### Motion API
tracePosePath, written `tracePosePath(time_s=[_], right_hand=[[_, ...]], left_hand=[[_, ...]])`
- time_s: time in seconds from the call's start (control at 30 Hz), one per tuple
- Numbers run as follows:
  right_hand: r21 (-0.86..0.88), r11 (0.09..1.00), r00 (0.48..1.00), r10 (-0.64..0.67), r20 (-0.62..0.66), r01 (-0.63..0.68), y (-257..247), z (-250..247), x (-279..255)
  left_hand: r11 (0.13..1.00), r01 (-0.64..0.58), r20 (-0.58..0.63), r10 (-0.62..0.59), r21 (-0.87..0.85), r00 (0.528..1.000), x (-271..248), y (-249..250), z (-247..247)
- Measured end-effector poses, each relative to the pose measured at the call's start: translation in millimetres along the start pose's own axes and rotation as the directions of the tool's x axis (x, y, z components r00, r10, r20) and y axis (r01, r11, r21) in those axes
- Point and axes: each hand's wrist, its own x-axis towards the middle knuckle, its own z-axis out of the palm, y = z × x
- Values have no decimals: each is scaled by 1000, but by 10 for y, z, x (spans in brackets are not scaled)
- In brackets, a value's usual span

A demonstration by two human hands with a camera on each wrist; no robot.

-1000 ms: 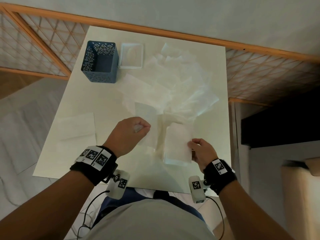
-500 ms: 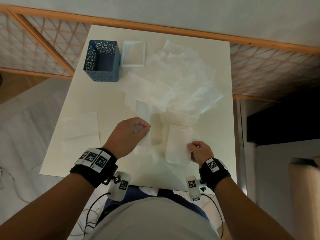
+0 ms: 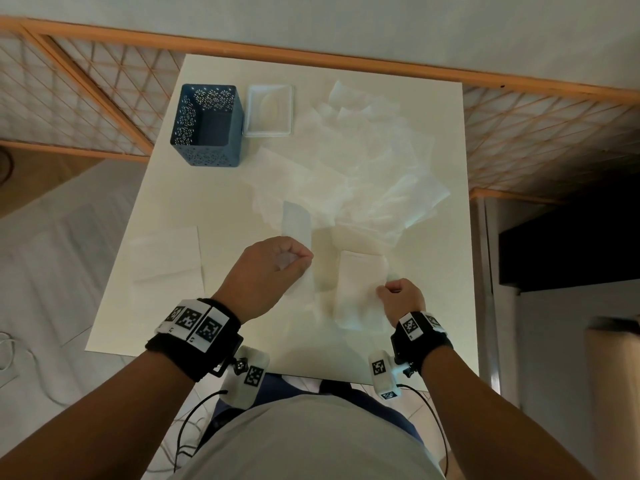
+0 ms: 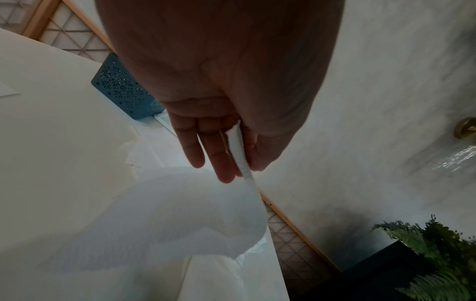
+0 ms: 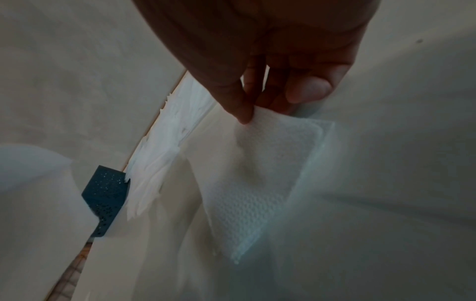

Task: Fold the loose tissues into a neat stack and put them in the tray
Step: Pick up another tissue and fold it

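One white tissue (image 3: 360,289) hangs slack between my two hands above the near part of the table. My left hand (image 3: 301,259) pinches its left edge (image 4: 240,146) between thumb and fingers, and a flap (image 3: 296,223) sticks up beyond the knuckles. My right hand (image 3: 384,289) pinches the right edge (image 5: 253,115) with thumb and fingertip. A heap of loose tissues (image 3: 363,168) covers the far right of the table. The white tray (image 3: 268,133) sits at the far side, left of the heap.
A blue perforated box (image 3: 207,124) stands just left of the tray. A flat folded tissue (image 3: 166,254) lies near the left edge of the white table (image 3: 214,188). A wooden lattice rail (image 3: 519,133) runs behind and beside the table.
Both hands keep their hold and stay nearly in place. The flap above my left hand has narrowed, and the right hand has drawn slightly closer to the left.
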Motion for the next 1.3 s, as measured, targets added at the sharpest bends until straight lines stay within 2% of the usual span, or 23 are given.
tracePosePath(time_s=[0.57, 0.7, 0.77, 0.87, 1.03, 1.13, 1.2, 1.3], right_hand=[[60, 997, 999, -46, 0, 46, -100, -125, -79], [89, 984, 987, -153, -46, 156, -380, -299, -349], [183, 958, 975, -223, 2, 219, -560, -366, -492], [387, 900, 944, -284, 170, 201, -830, -427, -697], [493, 834, 876, -410, 254, 248, -1091, -560, -777], [614, 772, 797, -471, 378, 165, -1254, -673, -853], [663, 728, 748, -534, 393, 171, -1344, -746, -927], [704, 686, 727, -577, 373, 184, -1404, -812, -1041]], left_hand=[[1000, -26, 28, 26, 12, 999, -134, 186, -4], [996, -46, 52, 51, -79, 997, -192, 329, -18], [983, -54, 80, 69, -176, 994, -216, 446, -18], [932, -40, 120, 89, -360, 989, -234, 621, -54], [801, 106, 236, 46, -590, 971, -184, 781, -170], [743, 183, 290, 15, -644, 957, -147, 846, -247], [680, 225, 304, -2, -698, 953, -125, 875, -311], [584, 265, 304, -33, -767, 952, -98, 876, -409]])
